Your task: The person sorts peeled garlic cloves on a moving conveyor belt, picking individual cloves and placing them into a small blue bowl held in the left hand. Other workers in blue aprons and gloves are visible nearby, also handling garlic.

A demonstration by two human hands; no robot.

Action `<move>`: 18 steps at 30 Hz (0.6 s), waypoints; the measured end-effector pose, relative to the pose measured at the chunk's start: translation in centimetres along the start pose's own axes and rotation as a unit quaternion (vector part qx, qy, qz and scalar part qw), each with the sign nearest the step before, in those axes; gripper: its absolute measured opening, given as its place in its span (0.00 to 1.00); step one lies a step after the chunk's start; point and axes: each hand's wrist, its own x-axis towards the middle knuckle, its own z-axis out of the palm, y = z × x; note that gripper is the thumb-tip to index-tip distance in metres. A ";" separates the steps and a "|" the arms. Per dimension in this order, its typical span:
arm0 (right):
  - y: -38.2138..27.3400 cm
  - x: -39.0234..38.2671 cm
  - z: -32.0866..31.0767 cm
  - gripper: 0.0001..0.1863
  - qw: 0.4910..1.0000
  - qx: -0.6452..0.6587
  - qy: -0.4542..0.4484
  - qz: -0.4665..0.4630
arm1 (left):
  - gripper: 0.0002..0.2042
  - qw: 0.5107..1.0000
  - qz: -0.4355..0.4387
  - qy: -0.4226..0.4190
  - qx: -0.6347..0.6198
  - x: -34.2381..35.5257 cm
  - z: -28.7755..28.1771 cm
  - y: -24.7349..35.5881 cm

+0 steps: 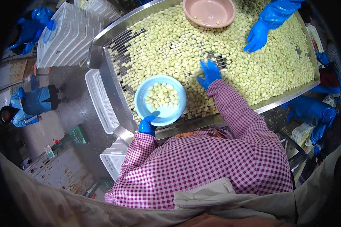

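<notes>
A light-blue plastic basin (141, 99) rests over the near left part of a slatted metal sorting table (119, 85). Some pale green, oval bean-like pieces (162, 94) lie in it. My left hand (147, 126), in a blue glove, grips the near rim with the thumb over the edge. My right hand (209, 74), gloved in blue too, has its fingers spread over the layer of loose pale pieces (185, 62), beside a patch of bare slats. Whether its fingertips touch any pieces I cannot tell.
Across the table sits a pink basin (210, 13); near it a co-worker's gloved hand (257, 37) reaches over the pieces. Stacked white crates (70, 34) stand at the left, a long white crate (100, 100) beside the table. Other people in blue work at both sides.
</notes>
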 end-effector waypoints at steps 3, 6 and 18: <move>1.6 1.0 -1.1 0.25 0.888 0.394 -0.237 -0.010 | 0.28 0.999 0.025 -0.026 0.009 0.5 0.3 0.4; 3.2 3.8 -1.6 0.26 0.946 0.259 0.165 0.105 | 0.29 1.000 0.012 -0.013 0.002 1.4 0.2 0.5; 8.0 6.7 0.2 0.30 0.949 0.187 0.209 0.143 | 0.32 0.998 0.011 -0.042 -0.050 2.1 -0.7 -2.9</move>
